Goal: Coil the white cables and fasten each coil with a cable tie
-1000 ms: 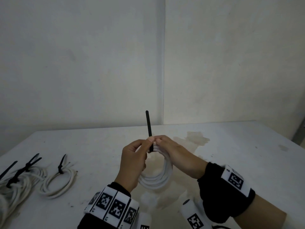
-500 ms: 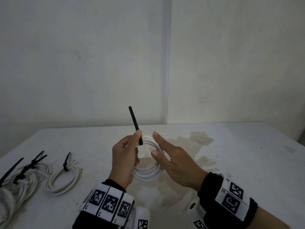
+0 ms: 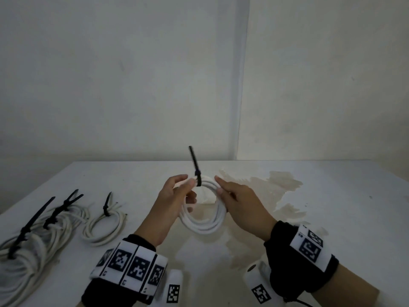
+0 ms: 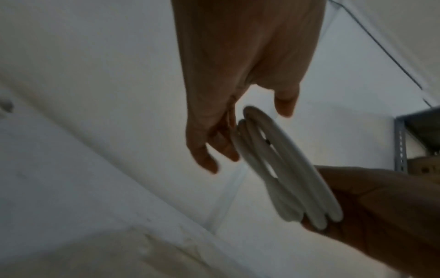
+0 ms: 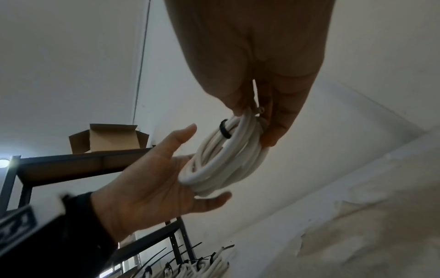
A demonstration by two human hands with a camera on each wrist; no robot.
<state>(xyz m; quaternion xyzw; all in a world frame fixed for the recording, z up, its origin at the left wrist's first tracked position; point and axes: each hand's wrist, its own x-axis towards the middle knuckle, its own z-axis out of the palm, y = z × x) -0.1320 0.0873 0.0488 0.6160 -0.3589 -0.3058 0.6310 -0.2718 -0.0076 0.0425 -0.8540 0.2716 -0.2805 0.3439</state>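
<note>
Stained white table (image 3: 332, 196), tied coils (image 3: 104, 224) at left; left hand (image 3: 174, 200) fingers gripping tied white coil (image 3: 205, 224), right hand (image 3: 241, 204) fingers straight alongside.

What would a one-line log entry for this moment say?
left hand: holds white coil | right hand: fingers on coil's side | black cable tie: looped round coil, tail up | tied coils: on table

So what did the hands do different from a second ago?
The right hand let go of the black plastic cable tie and opened, fingers now resting against the white round cable coil. The left hand keeps holding the coil above the table. The tie's tail tilted a little leftward. The tied white cable bundles on the left stayed put.
</note>
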